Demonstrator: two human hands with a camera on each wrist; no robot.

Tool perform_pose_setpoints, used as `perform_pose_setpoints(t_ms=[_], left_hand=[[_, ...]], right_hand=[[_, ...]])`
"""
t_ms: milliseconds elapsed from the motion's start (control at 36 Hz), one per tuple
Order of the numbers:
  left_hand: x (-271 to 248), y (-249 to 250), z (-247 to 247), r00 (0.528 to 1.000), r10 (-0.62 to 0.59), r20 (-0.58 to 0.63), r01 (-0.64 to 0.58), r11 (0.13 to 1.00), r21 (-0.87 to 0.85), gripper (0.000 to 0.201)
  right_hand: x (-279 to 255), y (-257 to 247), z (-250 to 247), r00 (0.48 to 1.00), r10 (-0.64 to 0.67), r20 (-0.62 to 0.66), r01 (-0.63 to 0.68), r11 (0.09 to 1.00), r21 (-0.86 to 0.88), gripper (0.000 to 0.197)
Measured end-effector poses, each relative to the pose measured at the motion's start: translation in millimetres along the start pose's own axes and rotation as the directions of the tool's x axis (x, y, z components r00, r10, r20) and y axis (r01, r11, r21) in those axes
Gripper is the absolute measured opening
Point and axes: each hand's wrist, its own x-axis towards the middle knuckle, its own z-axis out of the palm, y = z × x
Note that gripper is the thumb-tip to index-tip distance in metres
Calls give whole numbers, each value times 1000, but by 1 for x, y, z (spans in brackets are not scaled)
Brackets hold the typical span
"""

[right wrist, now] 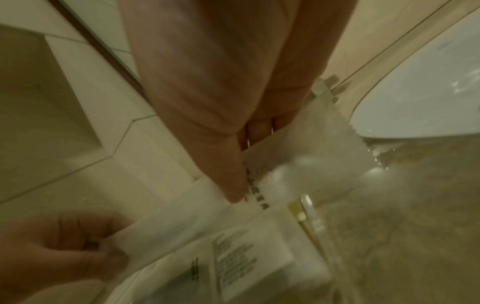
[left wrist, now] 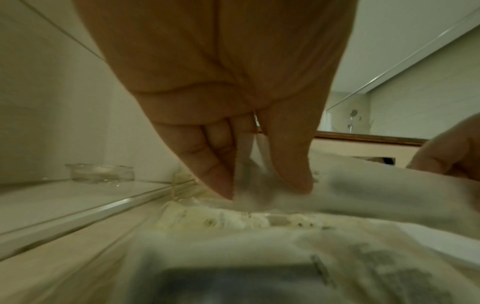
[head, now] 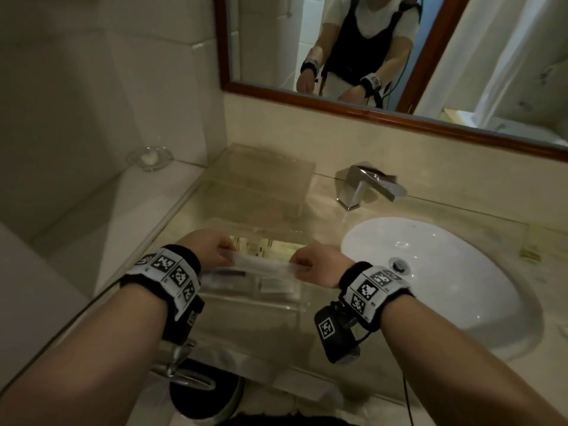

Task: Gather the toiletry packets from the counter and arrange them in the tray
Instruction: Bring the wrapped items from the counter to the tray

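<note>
Marble-look counter [head: 313, 207] runs under a wood-framed mirror [head: 338, 109], white oval sink [head: 436, 278] set into it on the right, chrome tap [head: 365, 187] behind the sink. Left of the sink a clear plastic tray [head: 252, 298] sits at the counter's front edge, with a second clear raised stand [head: 261, 176] behind it toward the wall. Small glass dish [head: 150, 157] sits on the ledge far left. Flat packets [head: 270, 285] already lie in the tray, printed text on them, blurred in the wrist views. Left hand [head: 209, 245] and right hand [head: 316, 265] each pinch one end of a long white packet [head: 261, 262], thumb against fingertips, holding it stretched level just above the tray, across its width. Left wrist view: thumb and fingers [left wrist: 221, 170] closed on the crinkled packet end. Right wrist view: thumb [right wrist: 228, 168] pressed on the packet's other end, serrated edge showing, sink rim just beyond. Whether the packet touches those beneath it cannot be told.
</note>
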Motion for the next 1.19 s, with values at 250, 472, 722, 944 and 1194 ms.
perform_pose_setpoints(t_ms=[250, 472, 722, 944, 1194], left_hand=[[-5, -25, 15, 998, -32, 62, 26, 995, 95, 24], [-3, -31, 11, 997, -70, 40, 65, 992, 106, 27], [0, -32, 19, 986, -111, 128, 82, 974, 211, 29], [-1, -25, 19, 980, -109, 166, 79, 980, 181, 27], [7, 3, 18, 988, 21, 156, -30, 998, 59, 28]], right_hand=[[12, -16, 19, 999, 31, 33, -28, 996, -90, 29], [19, -28, 30, 1000, -11, 18, 11, 1000, -5, 28], [27, -38, 50, 996, -52, 78, 57, 997, -51, 25], [23, -25, 41, 995, -40, 88, 48, 995, -85, 25], [23, -13, 34, 999, -38, 34, 39, 998, -40, 31]])
